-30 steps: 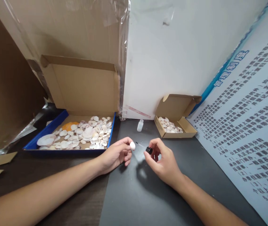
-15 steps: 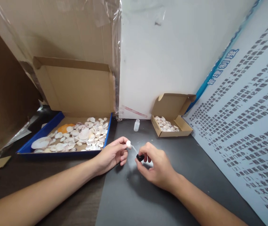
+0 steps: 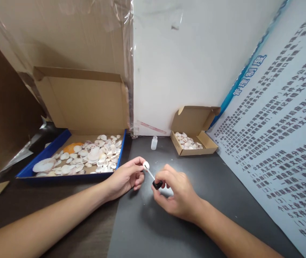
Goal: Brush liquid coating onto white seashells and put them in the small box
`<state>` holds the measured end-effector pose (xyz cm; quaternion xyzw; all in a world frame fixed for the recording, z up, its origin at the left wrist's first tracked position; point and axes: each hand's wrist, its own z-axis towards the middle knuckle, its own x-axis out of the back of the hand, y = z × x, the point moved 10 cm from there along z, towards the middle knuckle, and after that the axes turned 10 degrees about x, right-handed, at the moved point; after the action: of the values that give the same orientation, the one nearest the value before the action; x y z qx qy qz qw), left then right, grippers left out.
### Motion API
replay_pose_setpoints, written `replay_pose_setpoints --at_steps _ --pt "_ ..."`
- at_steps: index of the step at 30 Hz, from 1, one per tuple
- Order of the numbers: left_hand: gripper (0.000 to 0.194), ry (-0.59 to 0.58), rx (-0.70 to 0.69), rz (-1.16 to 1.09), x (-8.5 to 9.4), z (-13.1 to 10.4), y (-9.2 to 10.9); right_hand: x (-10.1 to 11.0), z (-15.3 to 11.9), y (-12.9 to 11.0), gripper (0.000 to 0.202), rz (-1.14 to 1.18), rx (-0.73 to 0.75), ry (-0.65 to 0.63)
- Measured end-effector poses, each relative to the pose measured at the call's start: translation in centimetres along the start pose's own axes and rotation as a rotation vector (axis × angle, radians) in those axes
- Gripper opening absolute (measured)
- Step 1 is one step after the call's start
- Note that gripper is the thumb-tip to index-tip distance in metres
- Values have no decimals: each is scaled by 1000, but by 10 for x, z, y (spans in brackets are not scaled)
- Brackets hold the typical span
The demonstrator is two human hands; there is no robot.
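Pinching a small, white, rounded seashell (image 3: 146, 164) between thumb and forefinger of the left hand (image 3: 128, 178), with the other fingers curled in loosely below, all just above the dark grey worktop (image 3: 142, 233). Gripping a short, black, round cap (image 3: 157, 185) in the right hand (image 3: 178, 190), with thumb and fingers closed about its sides. Running from that cap up and leftward to the seashell, a thin, pale, straight stem (image 3: 150, 175) with a dark tip. Overlapping the seashell at that tip; too small to tell how firmly in contact.

Beyond both hands, upright on the worktop, a small, translucent white bottle (image 3: 154, 143) with an open neck. To the right of it, an open, brown cardboard box (image 3: 198, 152) with a heap of pale shells (image 3: 187, 141) in its left part. To the left, a larger, shallow, blue-walled box (image 3: 46, 152) with a raised brown lid (image 3: 85, 102), spread with many white shells (image 3: 93, 154) and a bright orange piece (image 3: 72, 147). Behind, a plain white panel (image 3: 169, 71); at far right, a pale blue printed poster (image 3: 276, 125).
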<state>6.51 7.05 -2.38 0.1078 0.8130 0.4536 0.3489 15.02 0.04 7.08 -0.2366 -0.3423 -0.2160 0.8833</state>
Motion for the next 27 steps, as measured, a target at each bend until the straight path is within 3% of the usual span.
replay_pose_setpoints --at_steps 3,14,19,24,27 --pt "11 5 1 11 0 0 0 -5 -1 4 16 -23 -44 -53" --pt "8 13 3 12 0 -1 1 2 -1 5 14 -49 -52 2" --pt "7 10 10 21 0 0 0 -4 -3 9 13 -104 -92 -51" --pt "7 2 3 30 -1 1 0 -1 0 -3 11 -92 11 -21" --pt "7 11 4 35 0 1 0 -3 -1 1 10 -146 -41 -64"
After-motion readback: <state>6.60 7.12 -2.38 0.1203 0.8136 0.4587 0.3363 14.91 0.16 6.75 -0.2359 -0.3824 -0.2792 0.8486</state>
